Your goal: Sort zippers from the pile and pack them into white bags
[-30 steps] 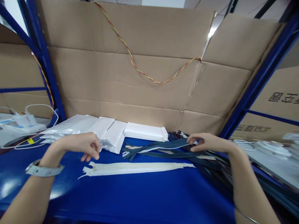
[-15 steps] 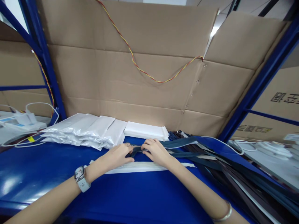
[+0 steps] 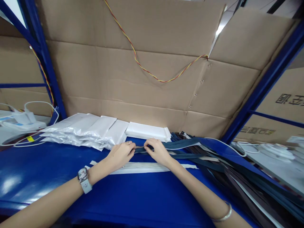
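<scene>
My left hand point(image 3: 121, 154), with a ring on a finger and a watch at the wrist, pinches the end of a dark teal fabric strip point(image 3: 139, 150). Just to the right, my right hand point(image 3: 157, 152) grips the same strip between thumb and fingers. A short stretch of it shows between the two hands; whether it is a zipper tape I cannot make out. Beneath my hands, flat white strips point(image 3: 147, 168) lie across the blue table surface point(image 3: 152, 196). More dark strips point(image 3: 239, 171), some with white edges, run off to the right in a long loose bundle.
White plastic packets point(image 3: 83, 128) are stacked at the back left, beside a white flat package point(image 3: 147, 131). Behind stands a cardboard wall point(image 3: 147, 76) with a red and yellow twisted wire point(image 3: 152, 77). Blue posts point(image 3: 263, 84) frame it. A white cable point(image 3: 228, 144) crosses at right.
Both hands still hold the dark strip; the left fingers have drawn together more closely on its end. The whole view has shifted slightly.
</scene>
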`<act>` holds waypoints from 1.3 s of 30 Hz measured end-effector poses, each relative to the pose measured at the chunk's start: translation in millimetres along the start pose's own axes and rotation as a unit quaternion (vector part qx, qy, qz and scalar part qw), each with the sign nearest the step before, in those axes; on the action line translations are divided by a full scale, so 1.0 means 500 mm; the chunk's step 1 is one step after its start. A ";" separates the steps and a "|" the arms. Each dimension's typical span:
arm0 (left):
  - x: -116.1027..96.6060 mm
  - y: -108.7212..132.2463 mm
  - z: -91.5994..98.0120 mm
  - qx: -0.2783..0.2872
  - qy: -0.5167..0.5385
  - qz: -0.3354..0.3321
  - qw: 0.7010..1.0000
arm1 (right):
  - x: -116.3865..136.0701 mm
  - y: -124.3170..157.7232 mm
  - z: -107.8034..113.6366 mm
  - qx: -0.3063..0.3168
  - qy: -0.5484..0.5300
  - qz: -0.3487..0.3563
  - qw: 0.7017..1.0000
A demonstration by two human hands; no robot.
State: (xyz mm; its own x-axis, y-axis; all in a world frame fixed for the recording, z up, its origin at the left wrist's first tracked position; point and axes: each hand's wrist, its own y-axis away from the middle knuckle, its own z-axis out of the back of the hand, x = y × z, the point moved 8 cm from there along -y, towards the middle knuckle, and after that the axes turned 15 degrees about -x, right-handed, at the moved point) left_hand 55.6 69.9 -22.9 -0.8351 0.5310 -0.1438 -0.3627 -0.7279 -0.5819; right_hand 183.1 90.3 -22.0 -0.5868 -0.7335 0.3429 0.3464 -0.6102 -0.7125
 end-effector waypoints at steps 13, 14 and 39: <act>0.031 -0.013 0.034 -0.056 0.187 0.110 0.975 | 0.013 0.001 0.027 -0.079 -0.134 -0.099 0.983; 0.031 -0.014 0.042 -0.070 0.181 0.110 0.975 | 0.024 -0.001 0.041 -0.106 -0.095 -0.078 0.987; 0.015 -0.034 0.141 -0.182 0.081 0.023 0.980 | 0.028 -0.009 0.062 -0.014 0.125 -0.017 0.992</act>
State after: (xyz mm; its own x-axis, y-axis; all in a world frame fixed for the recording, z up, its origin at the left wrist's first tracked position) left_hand 26.4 55.5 42.5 -0.7598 0.5842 -0.2854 -0.1291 -0.5658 -0.8144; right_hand 196.0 73.3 5.0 -0.7621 -0.6136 0.2067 0.3048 -0.6217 -0.7216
